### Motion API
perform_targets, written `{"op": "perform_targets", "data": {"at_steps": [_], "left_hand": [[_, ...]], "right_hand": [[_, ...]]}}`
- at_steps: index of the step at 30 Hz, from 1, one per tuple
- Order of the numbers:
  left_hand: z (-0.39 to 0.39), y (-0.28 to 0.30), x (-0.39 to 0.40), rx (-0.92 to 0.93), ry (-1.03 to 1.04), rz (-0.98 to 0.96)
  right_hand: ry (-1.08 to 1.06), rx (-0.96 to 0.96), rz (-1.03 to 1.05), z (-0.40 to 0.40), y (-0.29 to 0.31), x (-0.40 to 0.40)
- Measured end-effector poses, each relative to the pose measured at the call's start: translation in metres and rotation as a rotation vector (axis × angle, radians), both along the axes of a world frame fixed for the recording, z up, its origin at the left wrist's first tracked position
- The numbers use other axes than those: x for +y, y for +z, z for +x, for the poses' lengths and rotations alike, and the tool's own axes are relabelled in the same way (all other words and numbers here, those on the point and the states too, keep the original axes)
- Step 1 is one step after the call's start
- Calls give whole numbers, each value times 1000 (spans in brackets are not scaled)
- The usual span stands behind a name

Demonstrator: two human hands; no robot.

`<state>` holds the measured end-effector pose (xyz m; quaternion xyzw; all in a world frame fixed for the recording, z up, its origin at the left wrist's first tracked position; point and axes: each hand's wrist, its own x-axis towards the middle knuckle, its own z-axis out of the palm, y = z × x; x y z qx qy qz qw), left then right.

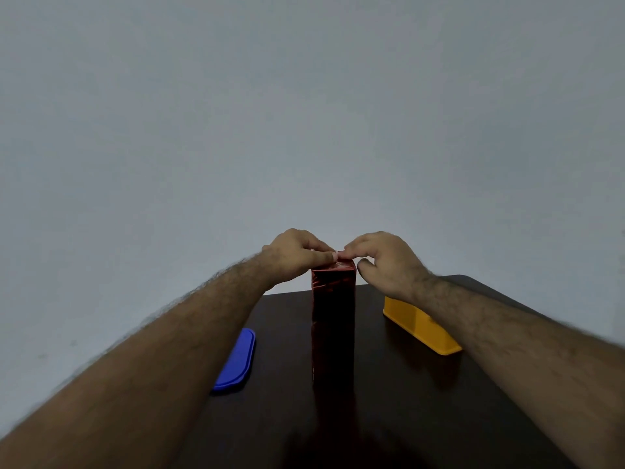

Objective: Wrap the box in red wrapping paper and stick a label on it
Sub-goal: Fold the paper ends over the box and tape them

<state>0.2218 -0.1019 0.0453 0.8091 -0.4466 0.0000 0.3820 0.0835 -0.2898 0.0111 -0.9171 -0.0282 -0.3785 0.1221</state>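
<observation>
At the top of the upright box [333,319], your left hand [293,254] and right hand [389,262] meet, fingertips touching and curled down onto the folded red wrapping paper [334,267] on its upper end. Whether they pinch the paper or only press it cannot be told. Beneath them the box stands on the dark table [389,401], between a blue lid [236,362] on the left and a yellow container [419,324] on the right.

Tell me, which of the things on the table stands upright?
The red-wrapped box, held at its top by both hands. The blue lid and the yellow container lie low on the table.
</observation>
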Motion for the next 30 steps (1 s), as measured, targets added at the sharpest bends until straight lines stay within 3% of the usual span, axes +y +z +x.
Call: {"op": "perform_targets", "data": {"at_steps": [5, 8, 12, 16, 23, 30], "left_hand": [[-3, 3, 0, 28, 24, 8], [-5, 3, 4, 112, 26, -44], [-10, -1, 9, 186, 25, -108], [-14, -7, 10, 201, 1, -155], [-10, -7, 11, 219, 0, -150], [-7, -7, 7, 223, -3, -154]], "right_hand": [[-46, -101, 400, 2, -6, -1], [-240, -83, 555, -2, -11, -19], [-665, 295, 368, -16, -27, -63], [-888, 431, 223, -31, -42, -83], [-874, 609, 495, -33, -43, -96], [-842, 649, 978, -37, -38, -101]]}}
